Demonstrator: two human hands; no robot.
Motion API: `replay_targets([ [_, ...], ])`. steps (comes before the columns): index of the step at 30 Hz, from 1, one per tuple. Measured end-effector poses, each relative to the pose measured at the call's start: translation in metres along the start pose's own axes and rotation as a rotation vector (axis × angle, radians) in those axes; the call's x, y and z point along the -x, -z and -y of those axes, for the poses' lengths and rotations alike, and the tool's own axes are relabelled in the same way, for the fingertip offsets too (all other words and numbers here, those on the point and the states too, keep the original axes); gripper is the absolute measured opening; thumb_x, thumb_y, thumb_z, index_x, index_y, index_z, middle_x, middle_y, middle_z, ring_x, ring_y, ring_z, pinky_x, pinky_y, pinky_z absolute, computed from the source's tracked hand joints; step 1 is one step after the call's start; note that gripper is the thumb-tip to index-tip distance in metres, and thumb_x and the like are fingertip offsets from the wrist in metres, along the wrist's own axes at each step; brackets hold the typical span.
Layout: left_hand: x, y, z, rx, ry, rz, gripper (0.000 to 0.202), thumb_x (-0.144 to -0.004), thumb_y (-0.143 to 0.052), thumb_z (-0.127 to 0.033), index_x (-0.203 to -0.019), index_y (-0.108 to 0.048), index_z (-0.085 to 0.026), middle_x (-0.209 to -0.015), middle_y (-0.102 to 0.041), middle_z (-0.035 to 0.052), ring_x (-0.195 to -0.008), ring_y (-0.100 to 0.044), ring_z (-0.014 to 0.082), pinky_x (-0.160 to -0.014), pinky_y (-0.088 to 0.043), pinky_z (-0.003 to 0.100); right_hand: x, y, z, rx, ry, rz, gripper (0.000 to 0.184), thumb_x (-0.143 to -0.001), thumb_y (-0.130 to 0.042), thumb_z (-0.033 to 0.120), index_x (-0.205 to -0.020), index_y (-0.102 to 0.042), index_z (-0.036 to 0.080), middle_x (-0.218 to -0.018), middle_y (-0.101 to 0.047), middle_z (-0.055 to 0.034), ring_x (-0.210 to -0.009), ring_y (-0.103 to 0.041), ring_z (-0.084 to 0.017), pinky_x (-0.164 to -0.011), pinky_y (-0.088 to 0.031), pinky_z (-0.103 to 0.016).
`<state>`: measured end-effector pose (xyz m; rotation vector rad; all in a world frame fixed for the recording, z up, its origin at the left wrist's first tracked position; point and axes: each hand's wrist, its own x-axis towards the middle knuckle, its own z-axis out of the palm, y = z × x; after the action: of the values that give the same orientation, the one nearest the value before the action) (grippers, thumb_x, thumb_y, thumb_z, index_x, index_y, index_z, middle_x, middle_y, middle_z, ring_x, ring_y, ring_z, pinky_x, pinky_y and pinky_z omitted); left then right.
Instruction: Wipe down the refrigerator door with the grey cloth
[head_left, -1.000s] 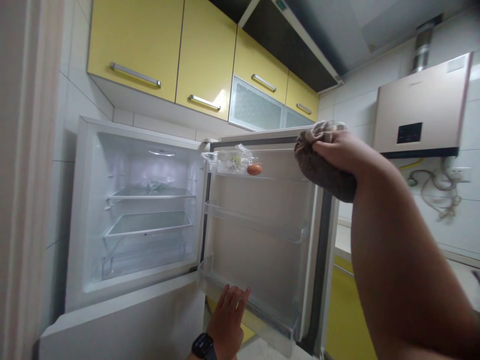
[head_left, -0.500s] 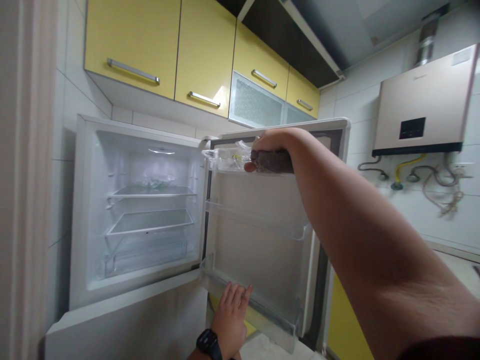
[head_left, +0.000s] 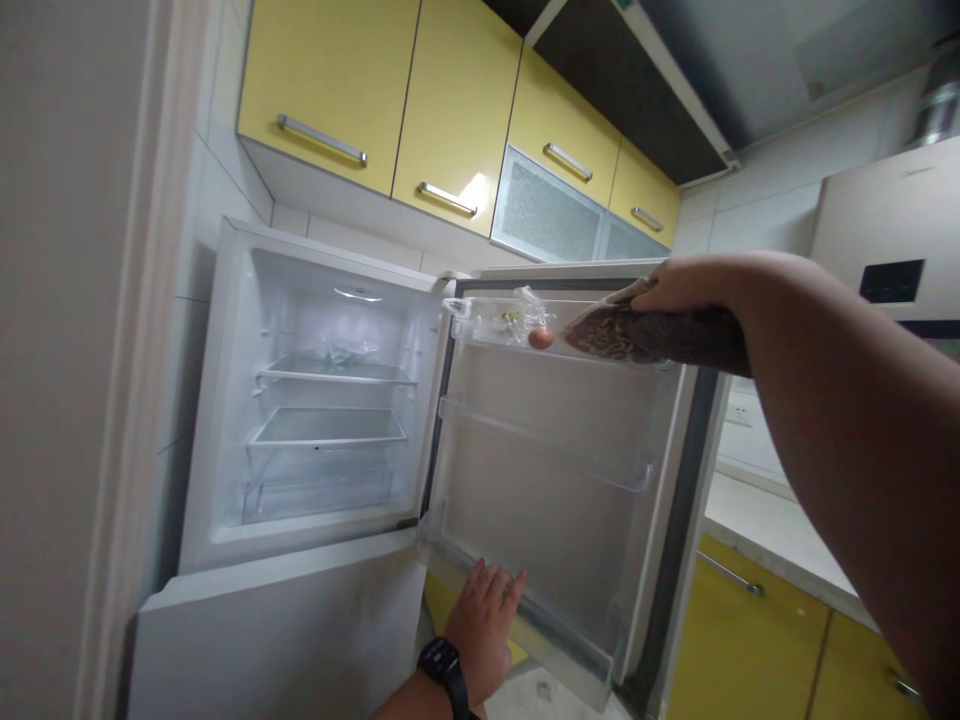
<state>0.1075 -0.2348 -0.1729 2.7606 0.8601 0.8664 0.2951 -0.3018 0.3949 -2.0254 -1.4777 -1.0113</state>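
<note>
A brown patterned cloth (head_left: 622, 335) is bunched in my right hand (head_left: 664, 285), which is closed round it at the right part of the top door shelf (head_left: 487, 330). Left of the cloth, a reddish-brown egg (head_left: 540, 339) and a crumpled clear plastic bag (head_left: 529, 308) sit in that shelf. My left hand (head_left: 484, 615), with a black watch (head_left: 442, 665) on its wrist, lies against the front of the clear bottom door shelf (head_left: 562, 635). Its fingers are stretched out. The fridge door (head_left: 540, 420) stands wide open.
Inside the fridge compartment (head_left: 202, 450), a plastic bag (head_left: 345, 352) lies on the upper glass shelf, with a clear drawer (head_left: 322, 495) at the bottom. Yellow cabinets (head_left: 330, 80) hang above. At right are a counter (head_left: 772, 525) and a water heater (head_left: 892, 230).
My right hand has moved right along the top door shelf with the cloth, leaving the egg in plain view. The whole scene has shifted right as my head turned. My left hand stays at the bottom shelf.
</note>
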Motion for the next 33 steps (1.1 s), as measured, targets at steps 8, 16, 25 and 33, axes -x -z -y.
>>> replay_targets([
  [8, -0.01, -0.022, 0.011, -0.041, -0.012, -0.026, 0.069, -0.098, -0.048, -0.05, -0.162, -0.03, -0.029, -0.149, -0.055, 0.0111, -0.143, -0.045, 0.0311, -0.13, -0.019, 0.055, 0.068, -0.01, 0.092, -0.245, 0.009, -0.525, 0.039, -0.092, -0.051, 0.041, -0.124, -0.066, 0.023, -0.123, -0.066, -0.0184, -0.103, -0.062, -0.032, -0.081, -0.044, -0.043],
  [16, -0.007, -0.017, 0.01, -0.021, -0.025, -0.014, 0.073, -0.097, -0.046, -0.048, -0.163, -0.026, -0.026, -0.152, -0.052, 0.013, -0.145, -0.041, 0.0331, -0.13, -0.016, 0.056, 0.068, -0.062, 0.169, 0.04, 0.727, -0.452, 0.041, -0.103, -0.032, 0.033, -0.129, -0.062, 0.022, -0.139, -0.054, -0.0165, -0.118, -0.048, -0.034, -0.095, -0.036, -0.049],
  [25, 0.002, 0.02, -0.004, 0.093, -0.026, 0.064, 0.079, -0.091, -0.053, -0.044, -0.162, -0.028, -0.019, -0.152, -0.047, 0.0182, -0.145, -0.038, 0.0389, -0.129, -0.011, 0.06, 0.037, -0.082, 0.236, 0.074, 0.654, -0.142, 0.039, -0.099, -0.045, 0.035, -0.127, -0.065, 0.016, -0.131, -0.06, -0.0187, -0.114, -0.051, -0.034, -0.098, -0.033, -0.051],
  [33, 0.012, 0.03, 0.0, 0.045, -0.041, 0.052, 0.077, -0.093, -0.052, -0.039, -0.163, -0.024, -0.022, -0.152, -0.048, 0.0148, -0.145, -0.038, 0.0342, -0.13, -0.01, 0.055, 0.066, -0.076, 0.223, 0.133, 0.743, -0.165, 0.044, -0.104, -0.03, 0.032, -0.129, -0.064, 0.022, -0.136, -0.057, -0.0187, -0.114, -0.056, -0.036, -0.09, -0.037, -0.048],
])
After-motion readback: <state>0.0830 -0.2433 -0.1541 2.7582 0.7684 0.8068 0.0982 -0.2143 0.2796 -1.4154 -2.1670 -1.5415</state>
